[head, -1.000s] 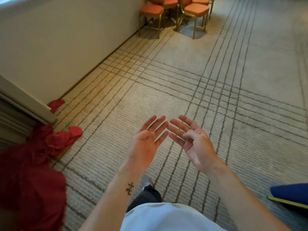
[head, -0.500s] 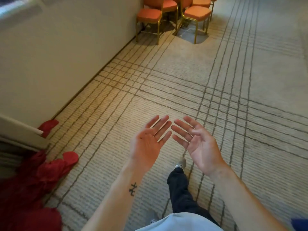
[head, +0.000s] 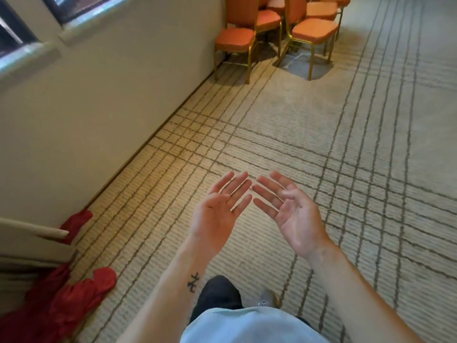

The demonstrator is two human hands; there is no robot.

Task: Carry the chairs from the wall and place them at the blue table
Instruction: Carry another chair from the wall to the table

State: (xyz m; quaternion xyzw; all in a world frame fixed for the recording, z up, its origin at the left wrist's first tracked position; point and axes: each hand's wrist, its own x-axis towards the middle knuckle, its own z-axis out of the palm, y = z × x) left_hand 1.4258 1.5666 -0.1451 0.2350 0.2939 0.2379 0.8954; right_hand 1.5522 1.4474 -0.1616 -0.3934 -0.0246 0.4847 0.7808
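Note:
Several orange padded chairs with gold metal legs stand grouped by the cream wall at the top of the head view. The nearest chair (head: 235, 40) sits against the wall, and another chair (head: 314, 30) stands to its right. My left hand (head: 217, 214) and my right hand (head: 289, 211) are held out in front of me, palms up, fingers straight, holding nothing. Both hands are well short of the chairs, over the striped carpet. The blue table is out of view.
The cream wall (head: 111, 100) runs along the left, with a window ledge (head: 29, 58) above. Red cloth (head: 61, 305) lies bunched on the floor at the lower left beside a white panel edge. Beige carpet with dark grid lines (head: 346, 144) stretches ahead and right.
The chairs have come closer and larger in view as I walk toward them. The blue object at the lower right has dropped out of view. Both hands stay out, palms up.

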